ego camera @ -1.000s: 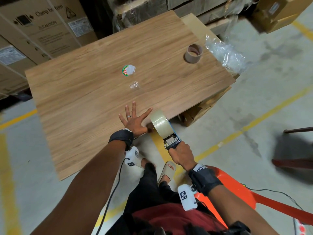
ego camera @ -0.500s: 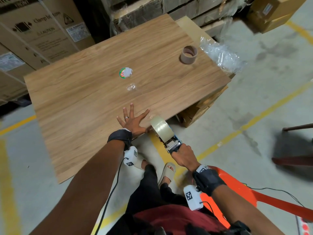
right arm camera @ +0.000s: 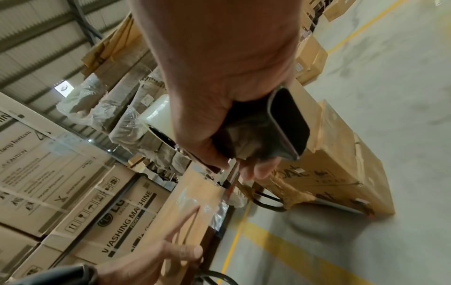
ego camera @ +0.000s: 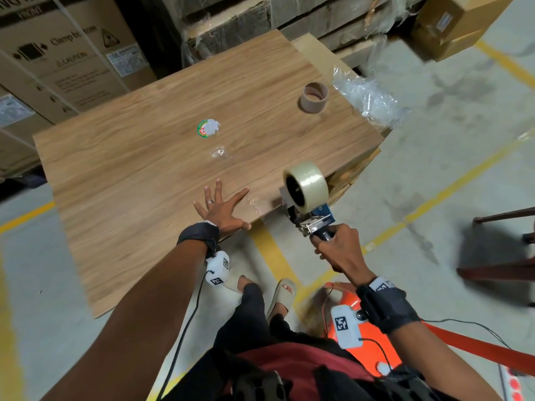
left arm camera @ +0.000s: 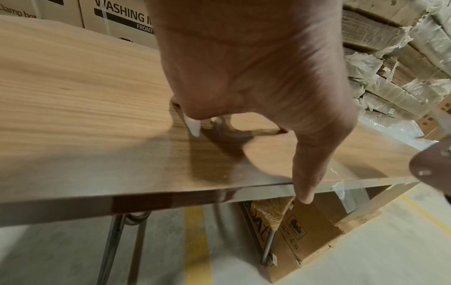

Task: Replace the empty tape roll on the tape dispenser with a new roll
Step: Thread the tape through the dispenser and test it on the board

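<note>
Nearest the body, the right hand (ego camera: 337,246) is wrapped firmly around the dark handle of the blue-and-metal hand-held tape dispenser (ego camera: 311,218), which carries a full roll of clear packing tape (ego camera: 307,183) on its hub and hangs just off the near right edge of the wood-grain table (ego camera: 144,175). Beside it, the left hand (ego camera: 221,208) lies flat on the table's near edge with fingers spread wide and straight, holding nothing; the left wrist view shows the thumb reaching down over the rim. A wrinkled strip of clear tape (ego camera: 256,205) clings to the table edge between that hand and the dispenser, so the step in hand looks like a test pull of the newly fitted roll. To do it well, the left palm should pin the table steady while the right draws the dispenser back in line with the strip, keeping the tape taut and the blade turned toward it for a clean cut. Farther out lie a small scrap of clear film (ego camera: 217,152) and a round torn label with a green and red rim (ego camera: 208,128). Farthest, near the right corner, the empty brown cardboard tape core (ego camera: 314,97) stands upright, already off the dispenser.
</note>
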`<act>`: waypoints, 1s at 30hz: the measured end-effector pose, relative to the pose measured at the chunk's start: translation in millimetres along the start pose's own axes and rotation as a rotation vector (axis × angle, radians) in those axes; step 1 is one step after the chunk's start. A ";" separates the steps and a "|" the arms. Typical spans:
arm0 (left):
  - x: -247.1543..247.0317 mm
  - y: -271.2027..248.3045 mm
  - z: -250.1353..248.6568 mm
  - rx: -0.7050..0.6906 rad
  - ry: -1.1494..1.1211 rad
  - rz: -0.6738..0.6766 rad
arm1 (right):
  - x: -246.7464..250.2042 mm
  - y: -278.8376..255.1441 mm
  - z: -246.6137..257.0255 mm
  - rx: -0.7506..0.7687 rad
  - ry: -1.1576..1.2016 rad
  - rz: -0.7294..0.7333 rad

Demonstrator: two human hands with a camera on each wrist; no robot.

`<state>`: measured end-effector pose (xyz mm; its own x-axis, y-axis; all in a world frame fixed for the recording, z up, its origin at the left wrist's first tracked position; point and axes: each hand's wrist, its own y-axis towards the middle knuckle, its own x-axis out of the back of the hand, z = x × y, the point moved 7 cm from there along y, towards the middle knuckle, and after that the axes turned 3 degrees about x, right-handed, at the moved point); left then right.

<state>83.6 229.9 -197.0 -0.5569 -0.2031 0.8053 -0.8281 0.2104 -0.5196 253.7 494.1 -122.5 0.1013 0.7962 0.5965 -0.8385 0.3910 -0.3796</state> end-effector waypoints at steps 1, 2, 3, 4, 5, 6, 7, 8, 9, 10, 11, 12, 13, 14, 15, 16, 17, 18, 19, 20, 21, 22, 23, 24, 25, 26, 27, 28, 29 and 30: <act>1.0 -0.6 -1.2 0.004 -0.005 -0.002 | 5.3 3.8 4.9 -0.004 0.008 -0.021; 2.1 -1.2 -2.3 0.010 -0.016 -0.003 | 9.8 7.3 10.0 -0.011 0.022 -0.041; 3.7 -1.9 -3.2 0.016 -0.031 -0.005 | 13.3 11.2 14.9 -0.015 0.042 -0.059; 5.3 -1.4 -3.1 0.022 -0.053 -0.007 | 16.1 14.6 20.7 -0.013 0.068 -0.074; 6.5 -0.7 -2.5 0.029 -0.080 -0.009 | 18.3 17.3 28.2 -0.008 0.097 -0.084; 7.5 0.5 -1.1 0.036 -0.107 -0.008 | 20.4 19.8 36.5 -0.001 0.132 -0.090; 9.4 1.2 0.3 0.041 -0.136 -0.010 | 22.1 21.6 46.2 0.004 0.171 -0.090; 12.6 0.6 1.8 0.050 -0.168 -0.021 | 23.7 22.7 56.7 0.006 0.215 -0.080; 16.4 0.7 4.4 0.060 -0.203 -0.041 | 24.3 24.2 66.7 0.003 0.262 -0.067; 21.2 0.7 7.3 0.075 -0.247 -0.062 | 24.5 26.6 74.7 -0.010 0.308 -0.051; 26.8 0.4 9.2 0.086 -0.291 -0.085 | 23.6 29.9 81.4 -0.027 0.355 -0.032; 32.4 1.3 10.7 0.090 -0.336 -0.110 | 21.5 33.0 88.8 -0.038 0.409 -0.007; 38.5 2.4 11.3 0.081 -0.388 -0.143 | 18.2 36.7 95.2 -0.051 0.471 0.020; 47.2 3.1 9.9 0.066 -0.456 -0.181 | 14.1 41.3 101.4 -0.070 0.525 0.048; 55.8 4.2 7.5 0.039 -0.546 -0.217 | 8.9 45.4 107.5 -0.090 0.569 0.080; 63.7 6.7 4.7 0.012 -0.655 -0.237 | 3.7 49.2 113.9 -0.101 0.611 0.117; 73.0 7.3 -0.3 -0.011 -0.768 -0.240 | -3.0 52.8 121.5 -0.109 0.664 0.165; 81.2 7.7 -5.6 -0.031 -0.867 -0.231 | -10.7 56.5 128.3 -0.119 0.722 0.216; 89.4 8.4 -10.7 -0.047 -0.948 -0.228 | -17.9 60.4 133.8 -0.132 0.775 0.259; 99.1 9.3 -15.6 -0.063 -1.013 -0.241 | -23.2 63.9 139.9 -0.142 0.802 0.285; 108.9 9.1 -21.2 -0.078 -1.079 -0.255 | -27.0 66.3 145.8 -0.152 0.815 0.294; 118.1 9.6 -26.2 -0.090 -1.150 -0.263 | -30.3 69.9 150.1 -0.164 0.821 0.291; 127.0 9.6 -30.8 -0.092 -1.222 -0.265 | -33.6 71.8 156.1 -0.174 0.837 0.296; 134.9 9.3 -35.1 -0.095 -1.287 -0.262 | -37.3 73.7 162.7 -0.173 0.854 0.308; 141.1 9.2 -39.1 -0.105 -1.322 -0.253 | -40.3 74.0 170.0 -0.171 0.863 0.323; 145.5 9.1 -41.7 -0.119 -1.341 -0.250 | -44.2 75.8 174.5 -0.172 0.861 0.328; 153.1 10.4 -43.5 -0.147 -1.341 -0.253 | -49.0 79.2 182.2 -0.174 0.856 0.334; 152.4 10.0 -46.7 -0.162 -1.346 -0.252 | -50.7 80.1 182.4 -0.187 0.858 0.328; 154.7 11.3 -45.8 -0.163 -1.349 -0.263 | -52.9 81.5 186.4 -0.198 0.871 0.323; 157.8 13.4 -43.2 -0.159 -1.356 -0.273 | -56.1 83.4 191.0 -0.205 0.889 0.319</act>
<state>-12.6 242.0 -64.6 -0.0827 -0.9938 -0.0746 -0.9543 0.1005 -0.2814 75.8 394.0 -52.6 0.3235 0.9047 -0.2773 -0.7956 0.1015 -0.5973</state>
